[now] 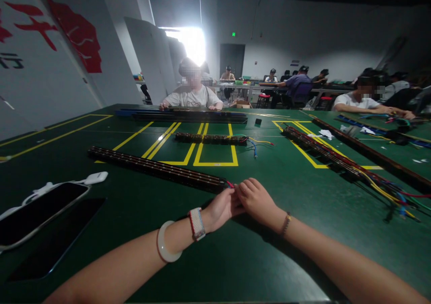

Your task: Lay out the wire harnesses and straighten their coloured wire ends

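Observation:
A long black bar with thin metallic strips along its top [158,168] lies slantwise on the green table. From its near right end a short bit of red wire [230,184] runs in between my hands. My left hand [222,207] is closed on the wire, thumb and fingers pinched, with a woven watch band and a pale bangle on that arm. Against its fingertips my right hand [254,198] is also closed, fingers curled over the same spot. The wire's end is hidden inside the fingers.
Two phones [43,216] [63,239] and a white earphone case [96,178] lie at left. A shorter wired bar [212,138] sits beyond on yellow tape lines. Wired bars [323,153] lie at right. A person [193,95] sits opposite, another [360,99] at right.

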`<state>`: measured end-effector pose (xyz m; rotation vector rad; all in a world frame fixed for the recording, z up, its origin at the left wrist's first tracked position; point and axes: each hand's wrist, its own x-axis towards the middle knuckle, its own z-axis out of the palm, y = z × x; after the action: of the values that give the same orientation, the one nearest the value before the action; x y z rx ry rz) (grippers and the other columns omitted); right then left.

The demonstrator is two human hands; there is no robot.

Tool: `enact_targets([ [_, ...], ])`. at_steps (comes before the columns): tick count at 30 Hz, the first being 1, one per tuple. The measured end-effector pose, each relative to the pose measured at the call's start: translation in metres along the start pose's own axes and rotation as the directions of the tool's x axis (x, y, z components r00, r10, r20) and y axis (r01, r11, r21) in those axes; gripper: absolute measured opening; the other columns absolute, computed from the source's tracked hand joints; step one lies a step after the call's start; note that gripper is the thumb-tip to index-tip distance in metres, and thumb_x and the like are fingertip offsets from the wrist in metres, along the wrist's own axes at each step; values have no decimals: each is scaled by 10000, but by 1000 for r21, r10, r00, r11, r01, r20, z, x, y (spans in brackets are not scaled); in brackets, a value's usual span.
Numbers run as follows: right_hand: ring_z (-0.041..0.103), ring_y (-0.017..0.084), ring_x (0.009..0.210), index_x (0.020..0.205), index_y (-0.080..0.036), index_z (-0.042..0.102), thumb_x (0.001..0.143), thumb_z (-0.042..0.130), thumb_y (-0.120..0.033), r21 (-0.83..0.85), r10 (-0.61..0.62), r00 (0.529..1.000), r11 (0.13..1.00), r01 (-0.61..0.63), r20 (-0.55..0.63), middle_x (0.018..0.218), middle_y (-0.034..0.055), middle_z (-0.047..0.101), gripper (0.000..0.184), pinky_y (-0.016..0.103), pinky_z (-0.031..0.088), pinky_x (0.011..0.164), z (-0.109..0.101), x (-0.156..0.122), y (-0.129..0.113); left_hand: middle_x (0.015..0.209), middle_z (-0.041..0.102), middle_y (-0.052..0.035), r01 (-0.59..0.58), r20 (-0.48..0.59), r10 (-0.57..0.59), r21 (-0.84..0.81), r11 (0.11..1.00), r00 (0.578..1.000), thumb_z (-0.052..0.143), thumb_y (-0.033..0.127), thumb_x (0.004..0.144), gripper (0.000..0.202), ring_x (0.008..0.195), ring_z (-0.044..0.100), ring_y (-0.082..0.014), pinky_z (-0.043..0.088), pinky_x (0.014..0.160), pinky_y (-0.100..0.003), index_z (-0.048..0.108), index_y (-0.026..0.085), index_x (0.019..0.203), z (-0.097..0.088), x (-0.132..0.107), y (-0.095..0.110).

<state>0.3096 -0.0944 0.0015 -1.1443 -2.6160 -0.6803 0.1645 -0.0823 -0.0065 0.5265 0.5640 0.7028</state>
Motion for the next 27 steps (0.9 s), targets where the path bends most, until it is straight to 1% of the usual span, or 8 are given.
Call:
enact_targets([
  [3, 486, 239, 844, 1065, -108, 609, 851, 485, -154, 42, -3, 1000, 999, 3, 7, 918, 126, 587, 252, 403, 385, 840, -2, 1, -3, 770, 592, -17, 0, 9, 1, -38, 999, 1000, 361, 277, 886, 198, 765, 586, -126, 463, 755, -276, 513, 171, 817, -1, 0, 2],
  [6, 486, 247, 907, 1040, -110, 614, 846, 497, -165, 100, 0, 1000, 995, -1, 11, 944, 128, 583, 233, 408, 375, 883, -3, 0, -2, 788, 594, -19, -20, 42, 20, 1, 1000, 999, 422, 361, 895, 217, 753, 584, -126, 459, 767, -288, 520, 169, 870, -4, 2, 0],
  [9, 485, 237, 933, 1003, -124, 618, 860, 496, -187, 174, 16, 1000, 985, -19, 18, 936, 118, 584, 199, 397, 367, 907, -7, -1, 1, 796, 601, -27, -44, 50, 41, 50, 998, 998, 469, 354, 898, 200, 733, 586, -123, 460, 779, -314, 516, 160, 903, -6, 3, -2],
  [15, 510, 197, 918, 1056, -168, 590, 907, 443, -244, 397, 98, 994, 911, -112, 57, 963, 80, 597, 223, 362, 375, 866, -14, -2, 11, 791, 621, -43, -67, 68, 62, 67, 996, 996, 487, 338, 899, 205, 722, 606, -130, 468, 794, -340, 521, 137, 923, -7, 3, -2],
  [18, 533, 177, 860, 993, -181, 592, 903, 473, -312, 460, 203, 975, 859, -224, 96, 919, 57, 610, 199, 321, 389, 797, -12, -3, 17, 799, 634, -57, -67, 73, 62, 68, 995, 995, 463, 331, 911, 214, 749, 622, -148, 472, 811, -369, 529, 128, 926, -6, 3, 0],
  [20, 542, 168, 788, 898, -174, 593, 885, 504, -380, 465, 273, 952, 830, -307, 140, 835, 46, 614, 225, 292, 388, 729, -9, -4, 20, 811, 643, -71, -54, 66, 49, 73, 996, 997, 440, 318, 922, 219, 770, 632, -155, 468, 829, -371, 533, 120, 915, -5, 3, 1],
  [23, 543, 148, 684, 742, -183, 587, 889, 489, -431, 443, 272, 940, 831, -337, 206, 706, 22, 609, 304, 269, 359, 675, -6, -5, 26, 831, 656, -95, -33, 49, 28, 112, 993, 998, 413, 335, 930, 259, 776, 645, -161, 469, 822, -350, 540, 110, 905, -5, 3, 0],
  [27, 525, 130, 591, 658, -188, 589, 911, 455, -414, 385, 281, 931, 853, -353, 233, 627, 20, 602, 365, 252, 311, 595, -1, -6, 35, 829, 666, -131, -49, 63, 38, 171, 984, 997, 395, 383, 928, 335, 792, 662, -189, 469, 833, -365, 551, 87, 908, -5, 3, -1],
])
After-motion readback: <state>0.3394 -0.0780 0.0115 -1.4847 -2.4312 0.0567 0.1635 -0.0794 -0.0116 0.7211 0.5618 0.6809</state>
